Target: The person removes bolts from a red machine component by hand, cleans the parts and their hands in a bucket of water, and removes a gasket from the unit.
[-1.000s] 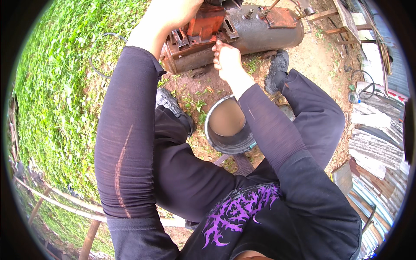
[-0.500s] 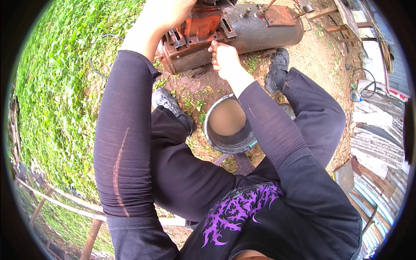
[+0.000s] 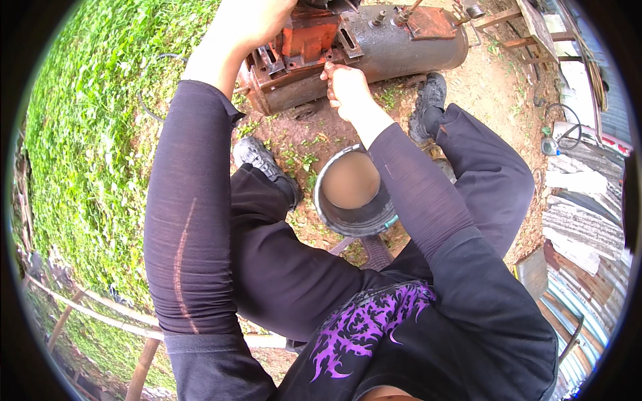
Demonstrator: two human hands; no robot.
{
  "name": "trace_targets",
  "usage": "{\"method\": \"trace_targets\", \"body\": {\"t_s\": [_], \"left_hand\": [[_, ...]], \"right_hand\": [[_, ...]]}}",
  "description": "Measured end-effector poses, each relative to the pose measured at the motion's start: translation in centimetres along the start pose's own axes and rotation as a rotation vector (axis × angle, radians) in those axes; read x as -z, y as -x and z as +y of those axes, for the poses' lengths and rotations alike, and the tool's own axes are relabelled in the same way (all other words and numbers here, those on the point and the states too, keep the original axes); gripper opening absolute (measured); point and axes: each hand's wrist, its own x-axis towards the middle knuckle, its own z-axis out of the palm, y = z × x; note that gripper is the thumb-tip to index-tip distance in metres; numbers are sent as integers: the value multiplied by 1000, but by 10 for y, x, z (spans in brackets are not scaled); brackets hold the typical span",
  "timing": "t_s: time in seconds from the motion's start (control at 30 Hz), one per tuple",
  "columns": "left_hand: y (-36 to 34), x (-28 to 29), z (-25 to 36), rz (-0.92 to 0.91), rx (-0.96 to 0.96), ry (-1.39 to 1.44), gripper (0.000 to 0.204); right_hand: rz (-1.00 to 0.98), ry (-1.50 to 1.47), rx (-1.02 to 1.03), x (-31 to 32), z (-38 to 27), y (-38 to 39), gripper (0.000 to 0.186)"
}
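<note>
Lying on the dirt [image 3: 326, 131], the compressor tank [image 3: 414, 55] has the right hand [image 3: 349, 89] at its orange mount [image 3: 309, 39], fingers curled, the left hand [image 3: 257, 24] higher, fingers hidden, and I can't tell either grasp!

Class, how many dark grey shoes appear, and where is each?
2. The left shoe is up and left of the round black bucket; the right shoe is below the dark cylindrical metal tank, toward its right end. No others show.

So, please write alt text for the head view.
Bare right hand at a rusty orange metal mount on a grey cylindrical tank; bare left hand partly out of frame. Below, a dark round bucket holds brown liquid.
</note>
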Motion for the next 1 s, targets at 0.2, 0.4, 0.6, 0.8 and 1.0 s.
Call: {"method": "trace_targets", "body": {"t_s": [0.2, 0.4, 0.6, 0.8, 1.0], "left_hand": [[1, 3, 1, -8, -4, -49, 44], [3, 1, 7, -16, 38, 29, 44], [0, -1, 1, -17, 43, 23, 44], [4, 2, 8, 3, 24, -9, 43], [0, 0, -2, 8, -21, -39, 43]], "right_hand": [[-64, 75, 44, 21, 13, 16, 34], [-48, -111, 114, 7, 12, 6, 29], [60, 23, 107, 4, 22, -8, 31], [-99, -90, 55, 13, 17, 15, 32], [-49, -99, 26, 12, 9, 3, 33]]}}
